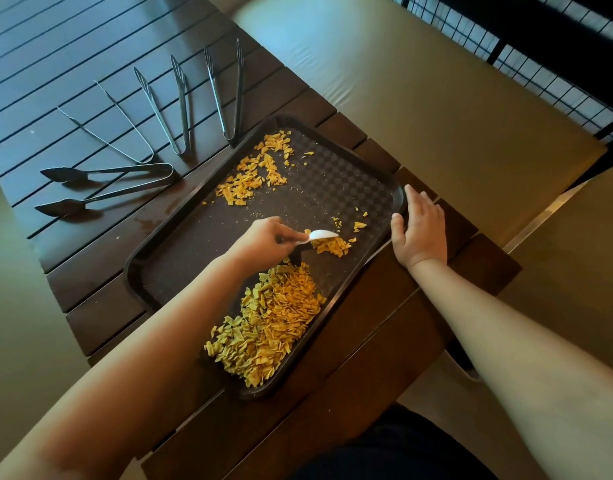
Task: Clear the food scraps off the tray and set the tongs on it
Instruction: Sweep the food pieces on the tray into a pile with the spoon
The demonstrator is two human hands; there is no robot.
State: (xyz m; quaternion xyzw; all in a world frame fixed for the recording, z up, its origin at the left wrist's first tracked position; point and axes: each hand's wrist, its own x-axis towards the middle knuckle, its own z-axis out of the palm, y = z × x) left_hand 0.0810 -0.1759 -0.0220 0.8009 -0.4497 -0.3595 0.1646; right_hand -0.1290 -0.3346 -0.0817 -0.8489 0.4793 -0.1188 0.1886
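A dark brown tray is laid at an angle on the slatted wooden worktop. A small white spoon is pinched by its handle in the grip of the left hand, and its bowl is placed against a small heap of yellow scraps near the right side of the tray. The right hand is laid with straight fingers against the right rim of the tray, and nothing is grasped by it. A large pile of scraps, partly orange and partly greenish, is gathered at the near end of the tray. A looser patch of scraps is seen at the far end. Four pairs of metal tongs are laid on the worktop beyond the left of the tray, none of them on it; the hinge of the rightmost pair lies just beside the far rim.
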